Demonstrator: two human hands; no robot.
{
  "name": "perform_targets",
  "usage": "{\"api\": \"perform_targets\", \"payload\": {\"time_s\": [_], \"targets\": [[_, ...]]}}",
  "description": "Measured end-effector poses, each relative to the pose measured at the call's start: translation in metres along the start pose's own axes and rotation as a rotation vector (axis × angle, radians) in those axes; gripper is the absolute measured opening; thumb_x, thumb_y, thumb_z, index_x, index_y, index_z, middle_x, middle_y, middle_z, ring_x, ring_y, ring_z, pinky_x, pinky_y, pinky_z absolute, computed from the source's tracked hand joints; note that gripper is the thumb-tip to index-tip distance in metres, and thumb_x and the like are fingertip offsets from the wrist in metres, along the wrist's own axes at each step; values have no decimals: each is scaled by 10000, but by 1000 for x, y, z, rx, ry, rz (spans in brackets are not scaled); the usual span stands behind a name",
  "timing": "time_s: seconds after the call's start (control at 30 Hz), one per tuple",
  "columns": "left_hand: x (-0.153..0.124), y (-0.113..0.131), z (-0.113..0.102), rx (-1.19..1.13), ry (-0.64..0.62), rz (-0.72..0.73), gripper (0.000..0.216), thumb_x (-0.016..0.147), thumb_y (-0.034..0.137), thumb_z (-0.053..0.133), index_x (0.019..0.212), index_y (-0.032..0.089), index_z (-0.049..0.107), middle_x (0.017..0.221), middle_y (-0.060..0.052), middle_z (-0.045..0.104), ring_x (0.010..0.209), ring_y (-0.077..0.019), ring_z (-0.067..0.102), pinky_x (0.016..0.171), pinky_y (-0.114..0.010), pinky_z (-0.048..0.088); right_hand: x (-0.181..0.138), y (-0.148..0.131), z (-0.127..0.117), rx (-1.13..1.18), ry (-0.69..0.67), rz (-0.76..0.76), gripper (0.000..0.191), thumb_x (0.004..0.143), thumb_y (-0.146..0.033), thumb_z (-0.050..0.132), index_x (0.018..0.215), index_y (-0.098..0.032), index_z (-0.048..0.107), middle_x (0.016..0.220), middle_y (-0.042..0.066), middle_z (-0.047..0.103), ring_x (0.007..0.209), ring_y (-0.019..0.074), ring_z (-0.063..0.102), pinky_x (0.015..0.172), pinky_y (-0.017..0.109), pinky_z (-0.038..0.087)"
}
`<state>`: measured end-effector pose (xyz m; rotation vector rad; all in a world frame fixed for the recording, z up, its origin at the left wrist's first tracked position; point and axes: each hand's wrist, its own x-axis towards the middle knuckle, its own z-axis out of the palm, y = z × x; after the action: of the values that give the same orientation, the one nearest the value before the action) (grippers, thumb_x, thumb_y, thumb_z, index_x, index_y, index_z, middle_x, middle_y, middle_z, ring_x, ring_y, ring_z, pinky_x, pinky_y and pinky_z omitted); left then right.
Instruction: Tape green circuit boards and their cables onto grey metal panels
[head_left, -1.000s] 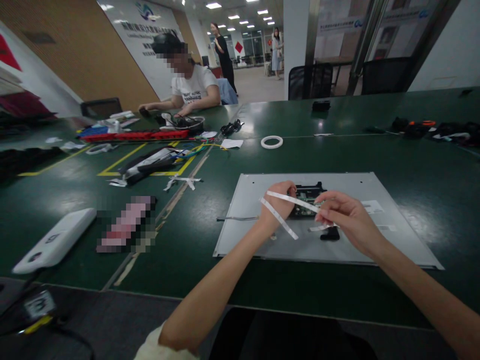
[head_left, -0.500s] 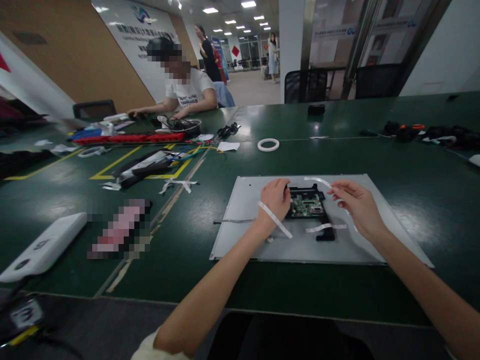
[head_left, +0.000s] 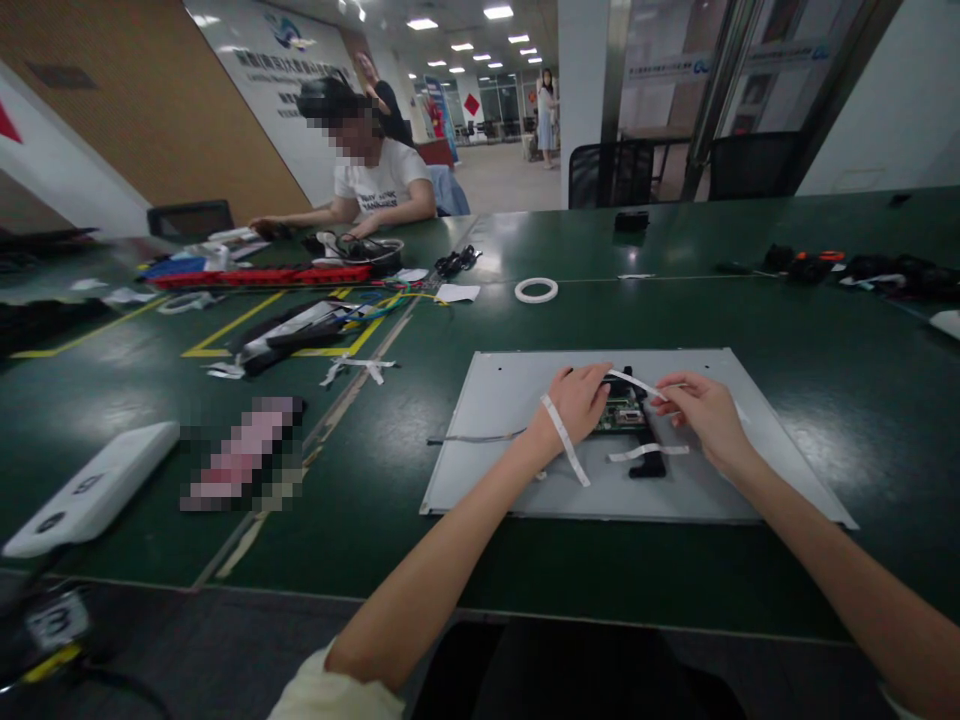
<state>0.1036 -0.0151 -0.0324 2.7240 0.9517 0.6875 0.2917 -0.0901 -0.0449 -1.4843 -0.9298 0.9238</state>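
Note:
A grey metal panel (head_left: 510, 470) lies flat on the green table in front of me. A small green circuit board (head_left: 624, 412) in a black frame sits at its middle. My left hand (head_left: 576, 404) rests on the board's left side, fingers curled, with a white tape strip (head_left: 564, 452) stuck along the wrist. My right hand (head_left: 701, 414) pinches one end of another white tape strip (head_left: 637, 382) stretched over the board toward my left fingers. A third white strip (head_left: 646, 452) lies on the panel just below the board.
A white tape roll (head_left: 536, 290) lies beyond the panel. A white device (head_left: 90, 488) sits at the near left. Cables, a red strip and tools (head_left: 300, 300) crowd the far left, where a seated person (head_left: 375, 175) works. Dark tools (head_left: 825, 265) lie at the far right.
Both hands have come closer together and lower over the circuit board. The strip in my right hand now spans the board's top instead of being held up above it.

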Motion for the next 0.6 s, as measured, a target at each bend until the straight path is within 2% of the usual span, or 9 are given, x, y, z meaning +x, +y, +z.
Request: {"api": "perform_targets", "payload": {"time_s": [0.27, 0.43, 0.6], "targets": [[14, 1, 8, 17, -107, 36, 381, 943, 368, 312, 1250, 209, 471, 1247, -79, 576, 1150, -197, 524, 1066, -454, 233, -1, 0, 3, -81, -12, -14, 248, 694, -315, 576, 880, -150, 588, 705, 67, 653, 582, 159, 623, 419, 196, 422], [15, -2, 8, -14, -91, 52, 427, 929, 419, 337, 1257, 181, 469, 1253, -108, 564, 1147, -218, 525, 985, -395, 359, -1, -1, 1, -288, 14, -80, 241, 734, -308, 542, 919, -162, 595, 660, 39, 645, 532, 148, 609, 411, 199, 412], [17, -3, 12, 3, -88, 38, 431, 941, 405, 305, 1245, 148, 471, 1205, -119, 591, 1122, -227, 543, 928, -358, 414, -1, 0, -1, -474, -11, -163, 215, 756, -285, 530, 930, -176, 592, 631, 6, 639, 544, 141, 617, 502, 218, 435]]}}
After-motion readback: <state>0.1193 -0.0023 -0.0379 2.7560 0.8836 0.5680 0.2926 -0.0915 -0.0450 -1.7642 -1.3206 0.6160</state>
